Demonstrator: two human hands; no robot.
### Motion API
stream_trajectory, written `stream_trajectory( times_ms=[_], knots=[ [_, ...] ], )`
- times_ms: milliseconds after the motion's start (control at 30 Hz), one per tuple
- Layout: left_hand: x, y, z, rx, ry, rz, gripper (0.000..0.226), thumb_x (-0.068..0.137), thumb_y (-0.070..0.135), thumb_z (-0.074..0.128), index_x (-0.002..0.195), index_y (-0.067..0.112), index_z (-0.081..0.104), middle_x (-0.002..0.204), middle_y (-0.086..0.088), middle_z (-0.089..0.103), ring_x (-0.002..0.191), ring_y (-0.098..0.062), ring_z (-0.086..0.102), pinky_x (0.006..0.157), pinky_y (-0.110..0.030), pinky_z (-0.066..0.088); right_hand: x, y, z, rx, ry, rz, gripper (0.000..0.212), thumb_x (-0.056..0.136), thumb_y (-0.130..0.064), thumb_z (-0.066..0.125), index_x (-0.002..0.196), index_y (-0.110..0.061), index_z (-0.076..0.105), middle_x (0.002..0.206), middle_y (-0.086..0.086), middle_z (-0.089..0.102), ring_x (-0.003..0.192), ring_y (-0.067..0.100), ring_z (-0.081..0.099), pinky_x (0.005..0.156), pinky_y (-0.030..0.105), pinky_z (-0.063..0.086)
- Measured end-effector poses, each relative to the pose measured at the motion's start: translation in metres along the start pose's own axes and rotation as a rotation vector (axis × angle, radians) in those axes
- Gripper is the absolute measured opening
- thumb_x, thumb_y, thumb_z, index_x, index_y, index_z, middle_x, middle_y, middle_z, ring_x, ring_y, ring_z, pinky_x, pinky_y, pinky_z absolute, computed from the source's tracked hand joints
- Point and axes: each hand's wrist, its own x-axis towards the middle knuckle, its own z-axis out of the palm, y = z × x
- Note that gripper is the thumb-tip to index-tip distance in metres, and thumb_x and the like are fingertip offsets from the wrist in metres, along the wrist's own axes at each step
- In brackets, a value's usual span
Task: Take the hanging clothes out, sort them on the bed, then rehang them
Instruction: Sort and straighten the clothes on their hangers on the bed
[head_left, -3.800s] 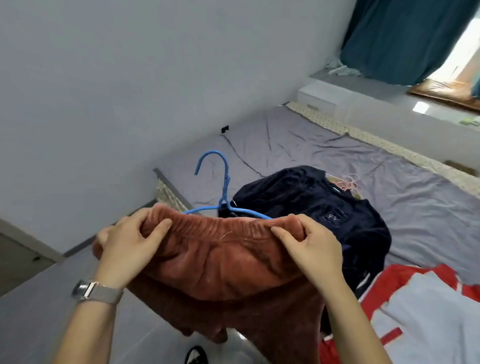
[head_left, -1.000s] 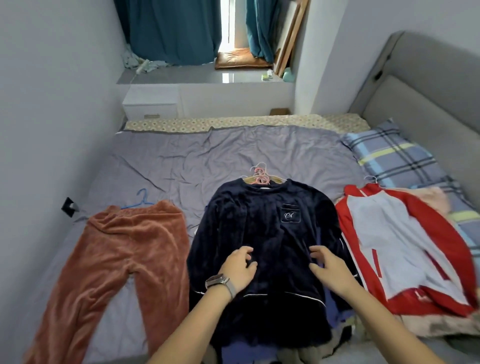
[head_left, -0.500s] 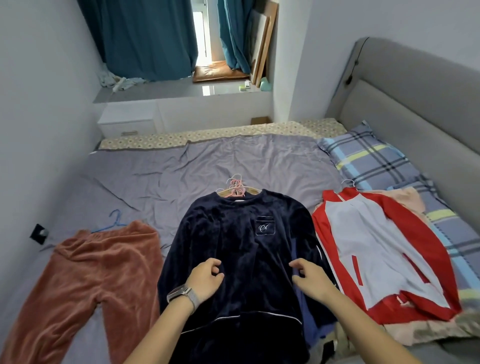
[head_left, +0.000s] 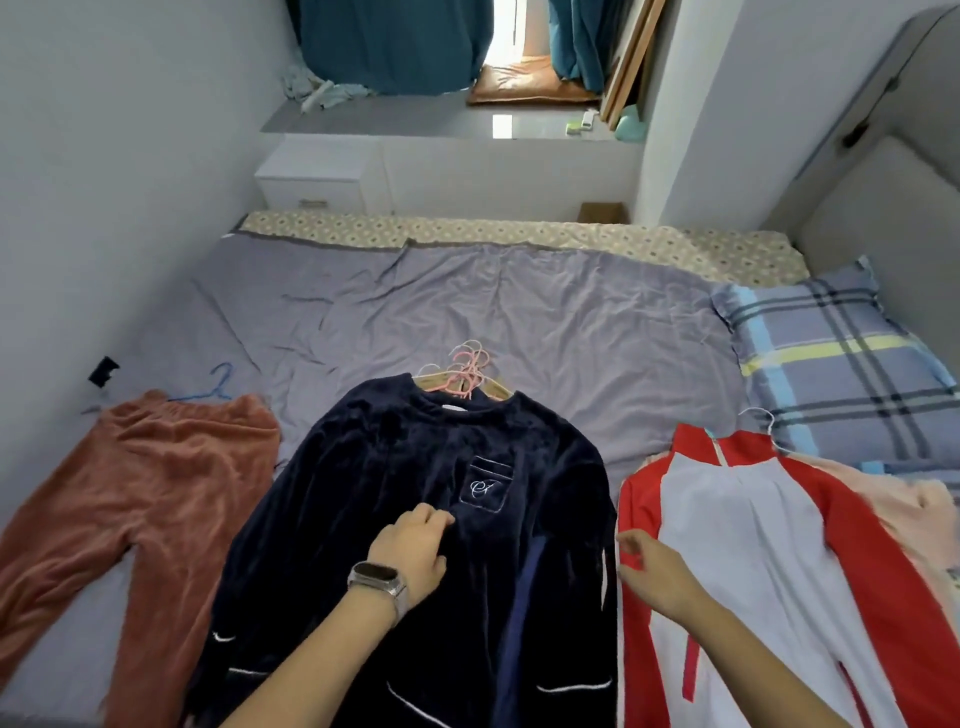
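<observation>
Sweater, navy (head_left: 415, 467), lies flat on bed (head_left: 519, 312) directly ahead of both hands, long axis running away from the person: collar at far end w/ a bunch of pink hangers (head_left: 467, 369) poking out, hem nearest. Left hand (head_left: 410, 551) rests on sweater mid-chest, just below the embroidered pocket, fingers curled into the pile; looks like a light pinch of fabric, not certain. Right hand (head_left: 654, 566) sits at sweater's right edge, at the seam w/ red-and-white jacket (head_left: 753, 545), fingers loose and a little apart, gripping nothing visible. Rust trousers (head_left: 130, 493) on blue hanger (head_left: 213, 387) lie to the left, just beside sweater. Judgement: sorting stage, 3 piles laid side by side. Left hand nearer sweater's centre line; hangers lie beyond both hands, approx. fwd reach along the garment axis.
</observation>
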Motion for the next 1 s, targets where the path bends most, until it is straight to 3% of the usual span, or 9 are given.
stream_trajectory(
  times_ms=[133,300,400,533,600,733,867,1000],
  knots=[
    [0.031,-0.009,-0.007,0.020,0.009,-0.082,0.048,0.089,0.027,0.051,0.135,0.026,0.038,0.130,0.004,0.045,0.117,-0.016,0.047,0.093,-0.032,0.045,0.052,0.020,-0.002,-0.064,-0.083,-0.002,0.040,0.088,-0.012,0.054,0.127,-0.008,0.049,0.122,0.008,0.060,0.115,0.022,0.055,0.085,0.024,0.040],
    [0.043,-0.037,0.003,-0.026,-0.140,-0.168,0.059,0.084,0.026,0.062,0.136,0.026,0.037,0.134,0.005,0.038,0.118,-0.015,0.048,0.092,-0.031,0.048,0.110,0.010,0.009,0.033,-0.042,-0.088,0.047,0.095,-0.019,0.047,0.140,-0.010,0.037,0.122,0.008,0.057,0.112,0.022,0.055,0.092,0.029,0.042],
    [0.038,-0.052,0.013,-0.019,-0.168,-0.223,0.062,0.083,0.028,0.063,0.138,0.027,0.034,0.136,0.007,0.033,0.118,-0.015,0.045,0.092,-0.031,0.048,0.150,-0.007,0.015,0.000,-0.005,-0.178,0.056,0.095,-0.025,0.048,0.146,-0.018,0.026,0.126,0.012,0.053,0.119,0.029,0.050,0.100,0.041,0.042],
    [0.030,-0.065,0.027,-0.122,-0.104,-0.294,0.057,0.086,0.029,0.061,0.137,0.026,0.036,0.134,0.009,0.032,0.116,-0.011,0.046,0.094,-0.024,0.045,0.215,-0.027,0.024,-0.307,-0.022,-0.245,0.051,0.090,-0.027,0.054,0.136,-0.005,0.047,0.136,0.016,0.050,0.126,0.034,0.045,0.106,0.040,0.035],
    [0.026,-0.069,0.034,-0.175,-0.084,-0.314,0.054,0.087,0.028,0.060,0.136,0.027,0.038,0.133,0.010,0.034,0.118,-0.010,0.045,0.095,-0.021,0.042,0.240,-0.041,0.020,-0.238,-0.019,-0.230,0.048,0.086,-0.020,0.060,0.128,0.003,0.054,0.134,0.021,0.053,0.125,0.034,0.047,0.105,0.036,0.033],
    [0.028,-0.070,0.045,-0.205,-0.063,-0.299,0.051,0.088,0.025,0.056,0.136,0.031,0.039,0.132,0.014,0.036,0.120,-0.009,0.043,0.099,-0.024,0.041,0.276,-0.051,0.010,0.051,0.084,-0.093,0.042,0.076,-0.017,0.066,0.112,0.005,0.061,0.109,0.025,0.065,0.097,0.033,0.061,0.081,0.033,0.043],
    [0.038,-0.063,0.055,-0.243,-0.019,-0.298,0.049,0.090,0.025,0.054,0.136,0.031,0.040,0.131,0.014,0.039,0.118,-0.008,0.043,0.099,-0.023,0.041,0.307,-0.049,0.021,0.028,-0.045,-0.058,0.051,0.080,-0.018,0.071,0.125,-0.001,0.054,0.122,0.016,0.061,0.111,0.032,0.058,0.092,0.034,0.043],
    [0.039,-0.059,0.063,-0.262,-0.101,-0.287,0.053,0.090,0.026,0.053,0.140,0.029,0.035,0.136,0.013,0.036,0.123,-0.009,0.041,0.102,-0.025,0.039,0.327,-0.055,0.029,0.076,-0.091,-0.023,0.042,0.085,-0.034,0.065,0.119,-0.009,0.060,0.118,0.013,0.065,0.110,0.030,0.059,0.095,0.038,0.046]
  ],
)
